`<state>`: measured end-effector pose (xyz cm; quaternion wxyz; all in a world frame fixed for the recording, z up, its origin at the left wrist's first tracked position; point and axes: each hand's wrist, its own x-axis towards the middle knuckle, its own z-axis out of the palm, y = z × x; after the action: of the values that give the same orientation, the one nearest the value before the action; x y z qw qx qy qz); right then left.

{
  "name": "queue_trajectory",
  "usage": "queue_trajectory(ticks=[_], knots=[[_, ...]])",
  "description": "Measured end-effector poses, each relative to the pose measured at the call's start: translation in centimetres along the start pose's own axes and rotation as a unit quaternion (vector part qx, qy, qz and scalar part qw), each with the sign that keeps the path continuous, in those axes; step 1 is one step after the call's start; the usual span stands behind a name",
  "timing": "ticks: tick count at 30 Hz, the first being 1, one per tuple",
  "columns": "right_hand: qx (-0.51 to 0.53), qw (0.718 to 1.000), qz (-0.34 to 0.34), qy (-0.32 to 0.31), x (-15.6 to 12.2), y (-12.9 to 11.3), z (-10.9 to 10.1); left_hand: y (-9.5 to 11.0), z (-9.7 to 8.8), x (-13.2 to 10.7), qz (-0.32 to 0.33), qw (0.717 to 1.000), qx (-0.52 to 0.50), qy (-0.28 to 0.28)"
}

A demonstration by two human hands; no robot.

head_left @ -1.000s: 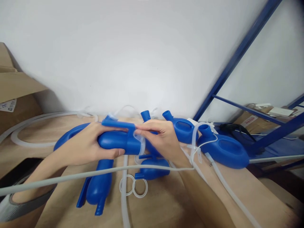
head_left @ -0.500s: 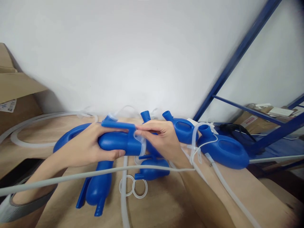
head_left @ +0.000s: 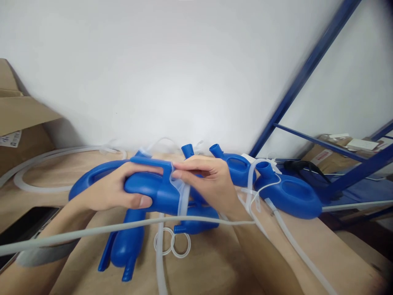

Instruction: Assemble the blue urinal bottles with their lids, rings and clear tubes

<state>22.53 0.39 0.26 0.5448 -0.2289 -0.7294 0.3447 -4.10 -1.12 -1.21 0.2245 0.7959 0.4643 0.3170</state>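
Note:
My left hand point(head_left: 115, 188) is wrapped around a blue plastic urinal head point(head_left: 161, 190), with fingers through its handle and the thumb on its near side. A translucent soft sleeve point(head_left: 184, 196) covers the right-hand rim of this piece. Thumb and forefinger of my right hand point(head_left: 213, 180) pinch the sleeve's upper edge by the handle's end, where it is stretched. Below my left hand lies another blue handled piece point(head_left: 127, 246). A further blue piece point(head_left: 199, 217) lies just under the sleeve, partly hidden.
Blue urinal bottles point(head_left: 288, 194) with side grips stand along the wall. Two white rings point(head_left: 181, 245) and clear tubing point(head_left: 160, 262) lie on the table. A pale cable point(head_left: 123, 225) crosses in front of my forearms. Left are a phone point(head_left: 33, 221) and carton point(head_left: 27, 143); right, a blue metal frame point(head_left: 294, 94).
The held urinal head has tilted, its sleeved end lower. My left thumb has shifted slightly left. The sleeve is drawn out further across the rim, with my right fingers still pinching it.

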Motion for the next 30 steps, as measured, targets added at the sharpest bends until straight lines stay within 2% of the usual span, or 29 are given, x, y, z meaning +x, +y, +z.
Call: queue_trajectory(ticks=[3,5,8,11,15,19,25,30], knots=[[0.023,0.999,0.025,-0.006,0.0,-0.5,0.0,-0.8,0.2,-0.2,-0.004,0.999,-0.038,-0.006],[0.046,0.997,0.053,-0.012,0.0,-0.6,-0.1,-0.7,0.1,-0.4,-0.001,1.000,-0.022,0.005],[0.077,0.992,0.097,-0.028,0.2,-0.5,-0.2,0.4,-0.3,-0.3,0.012,0.999,0.032,0.017],[0.083,0.989,0.114,-0.037,0.3,-0.2,-0.2,1.9,-0.6,0.1,0.043,0.997,0.068,0.004],[-0.029,0.998,0.049,-0.010,0.1,-0.1,0.1,3.2,-0.6,0.5,0.091,0.988,0.123,0.018],[-0.135,0.991,-0.007,-0.003,-0.3,-0.2,0.3,3.0,-0.3,0.5,0.119,0.980,0.152,0.046],[-0.224,0.972,-0.071,0.001,-0.5,0.6,0.7,2.0,0.3,0.7,0.131,0.976,0.153,0.084],[-0.301,0.941,-0.152,0.012,-0.6,1.5,0.9,2.2,0.9,1.1,0.146,0.970,0.161,0.109]])
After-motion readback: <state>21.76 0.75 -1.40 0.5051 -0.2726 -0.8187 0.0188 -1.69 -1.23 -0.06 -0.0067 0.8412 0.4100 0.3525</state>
